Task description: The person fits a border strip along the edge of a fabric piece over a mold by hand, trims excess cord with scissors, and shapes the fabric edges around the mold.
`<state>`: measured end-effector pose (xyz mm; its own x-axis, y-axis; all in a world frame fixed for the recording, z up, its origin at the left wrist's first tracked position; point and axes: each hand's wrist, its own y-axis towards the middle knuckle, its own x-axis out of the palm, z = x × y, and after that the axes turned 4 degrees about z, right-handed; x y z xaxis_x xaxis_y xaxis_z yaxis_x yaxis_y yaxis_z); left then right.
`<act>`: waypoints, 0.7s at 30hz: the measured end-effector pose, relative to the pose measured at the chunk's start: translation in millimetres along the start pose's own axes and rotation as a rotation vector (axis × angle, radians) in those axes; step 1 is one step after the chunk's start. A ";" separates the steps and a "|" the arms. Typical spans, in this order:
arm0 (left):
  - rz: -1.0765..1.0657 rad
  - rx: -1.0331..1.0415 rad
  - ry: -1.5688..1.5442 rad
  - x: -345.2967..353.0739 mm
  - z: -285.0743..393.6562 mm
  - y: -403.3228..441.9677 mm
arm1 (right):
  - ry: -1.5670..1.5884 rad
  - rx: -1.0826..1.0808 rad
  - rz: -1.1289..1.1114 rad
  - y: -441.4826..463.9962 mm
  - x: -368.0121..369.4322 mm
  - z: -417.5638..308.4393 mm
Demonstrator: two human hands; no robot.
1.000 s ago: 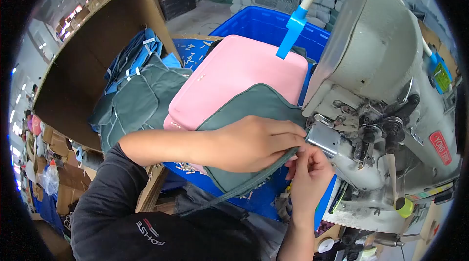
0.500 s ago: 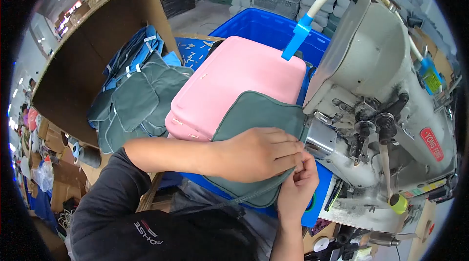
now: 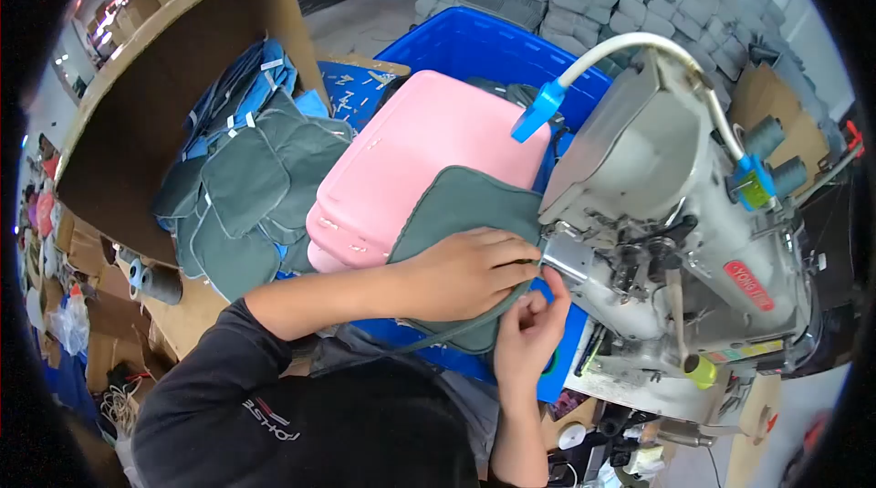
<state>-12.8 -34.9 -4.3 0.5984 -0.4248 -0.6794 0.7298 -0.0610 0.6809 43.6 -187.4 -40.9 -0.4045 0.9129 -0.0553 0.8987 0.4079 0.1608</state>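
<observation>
A dark green fabric piece (image 3: 465,196) with rounded corners and a stitched border lies partly across a pink plastic container (image 3: 438,136), its right edge close to the sewing machine's metal arm (image 3: 570,260). My left hand (image 3: 474,273) rests over the fabric from above, fingers bent at its right edge; the thumb is hidden. Just below, my right hand (image 3: 531,328) has its index finger raised to that same edge, thumb apart and other fingers curled. A narrow green binding strip (image 3: 438,337) trails from the fabric's lower edge toward my lap.
A large cardboard box (image 3: 119,150) on its side holds a heap of green and blue fabric pieces (image 3: 246,173). Behind the pink container stands a blue crate (image 3: 502,45). The grey sewing machine (image 3: 639,150) fills the right side, with a white hose (image 3: 639,39) arching above.
The camera view has shifted, with the machine lower and further left. My right hand's thumb and index finger have moved apart. My left hand remains over the fabric.
</observation>
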 end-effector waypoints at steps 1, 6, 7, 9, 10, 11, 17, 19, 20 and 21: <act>0.012 -0.016 -0.029 -3.1 0.3 -2.1 | -0.030 -0.080 -0.014 -2.9 -1.6 -1.0; 0.085 -0.048 -0.096 -1.1 -3.5 -6.3 | -0.450 -0.212 -0.121 -1.7 -10.1 -15.9; 0.082 -0.063 -0.100 -2.2 -1.6 -4.7 | -0.486 -0.244 -0.127 -1.5 -12.0 -14.8; 0.082 -0.079 -0.103 -2.6 0.6 -5.9 | -0.559 -0.321 -0.136 -0.1 -14.9 -7.4; 0.085 -0.076 -0.101 -0.6 -0.8 -9.7 | -0.523 -0.178 -0.174 0.7 -11.9 -24.0; 0.084 -0.070 -0.101 2.3 -3.7 -12.4 | -0.528 -0.215 -0.174 5.2 -11.3 -21.4; 0.076 -0.034 -0.051 8.5 -0.1 -13.1 | -0.496 -0.234 -0.142 -3.8 -12.7 -11.3; 0.055 -0.025 -0.028 7.6 0.0 -13.7 | -0.498 -0.180 -0.151 -2.9 -11.6 -13.7; 0.030 -0.022 -0.030 5.8 0.6 -12.9 | -0.492 -0.153 -0.156 -3.8 -11.9 -15.2; 0.007 -0.013 -0.026 4.4 1.2 -11.3 | -0.483 -0.133 -0.158 -2.9 -12.0 -15.6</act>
<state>-18.8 -37.2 -14.7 0.5950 -0.4486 -0.6669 0.7298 -0.0459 0.6821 43.2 -199.8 -25.3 -0.3809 0.7564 -0.5318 0.7910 0.5644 0.2362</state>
